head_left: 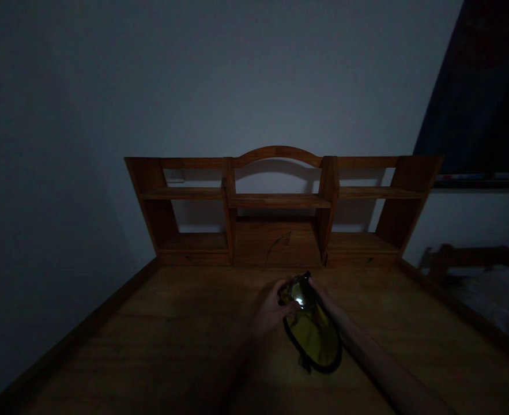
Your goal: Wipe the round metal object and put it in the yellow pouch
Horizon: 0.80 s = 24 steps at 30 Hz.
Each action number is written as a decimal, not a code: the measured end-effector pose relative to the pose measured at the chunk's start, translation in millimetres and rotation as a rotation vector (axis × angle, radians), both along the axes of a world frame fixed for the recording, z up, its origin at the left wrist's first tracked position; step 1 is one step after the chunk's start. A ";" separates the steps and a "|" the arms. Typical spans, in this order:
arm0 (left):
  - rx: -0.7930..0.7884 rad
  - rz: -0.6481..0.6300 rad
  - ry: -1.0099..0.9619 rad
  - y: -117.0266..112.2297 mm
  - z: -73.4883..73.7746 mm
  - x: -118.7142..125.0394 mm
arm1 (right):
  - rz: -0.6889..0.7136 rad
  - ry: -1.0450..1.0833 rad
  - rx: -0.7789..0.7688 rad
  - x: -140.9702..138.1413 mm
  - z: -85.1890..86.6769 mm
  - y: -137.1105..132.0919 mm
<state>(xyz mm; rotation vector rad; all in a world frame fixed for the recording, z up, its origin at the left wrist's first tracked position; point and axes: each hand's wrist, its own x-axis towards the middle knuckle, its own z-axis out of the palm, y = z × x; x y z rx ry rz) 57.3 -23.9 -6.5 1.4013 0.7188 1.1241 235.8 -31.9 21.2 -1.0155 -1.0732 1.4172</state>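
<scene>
Two bare hands meet at one shiny piece [300, 293], smooth and rounded, above one wooden desk [185, 328] in dim light. The left hand [270, 311], at 8 o'clock from the piece, pinches its edge between thumb and curled fingers. The right hand [325, 295], at 3 o'clock, touches the opposite edge, fingertips partly hidden; whether they pinch or merely press cannot be told. One yellow-green pouch [315, 340], seemingly cloth, extends toward 5 o'clock from the piece, its rounded end bordered in black trim [334, 363]. Whether it touches the desktop is unclear. At 12 o'clock, along the desk's far side, stands one wooden shelf [280, 200]: four uprights, three bays, three mid-height boards and one arched rail [275, 152]. One flat panel [254, 242] bearing a dark curved mark fills the middle bay's base. Beyond is a plain wall [254, 75], with one dark rectangle [481, 109] between 1 and 2 o'clock and pale, rumpled cloth [500, 297] at 3.
</scene>
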 end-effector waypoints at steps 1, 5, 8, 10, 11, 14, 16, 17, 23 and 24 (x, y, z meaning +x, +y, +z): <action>0.021 0.008 0.021 -0.3 0.8 0.1 | -0.029 -0.031 0.011 0.2 -1.1 1.4; 0.113 0.084 0.088 -1.0 3.9 1.3 | -0.135 -0.145 0.053 2.5 -6.3 8.3; 0.127 0.081 0.069 -2.7 5.4 3.6 | -0.176 -0.183 0.079 5.3 -8.7 12.0; 0.096 0.044 0.021 -4.6 6.1 5.0 | -0.180 -0.215 0.110 7.0 -10.8 13.7; 0.073 0.031 0.004 -5.6 6.7 5.4 | -0.183 -0.235 0.135 7.7 -12.2 14.6; -0.007 0.010 -0.018 -8.3 9.6 6.1 | -0.205 -0.274 0.211 9.2 -16.7 17.5; -0.041 0.000 -0.042 -9.5 12.3 6.5 | -0.222 -0.285 0.234 9.5 -17.8 18.3; -0.052 -0.006 -0.054 -10.0 13.5 6.9 | -0.226 -0.290 0.237 9.5 -17.2 17.9; -0.065 -0.037 -0.097 -10.1 12.4 9.5 | -0.257 -0.328 0.228 5.9 -6.9 7.9; -0.059 -0.038 -0.098 -9.7 10.9 9.6 | -0.264 -0.322 0.236 4.9 -6.3 6.6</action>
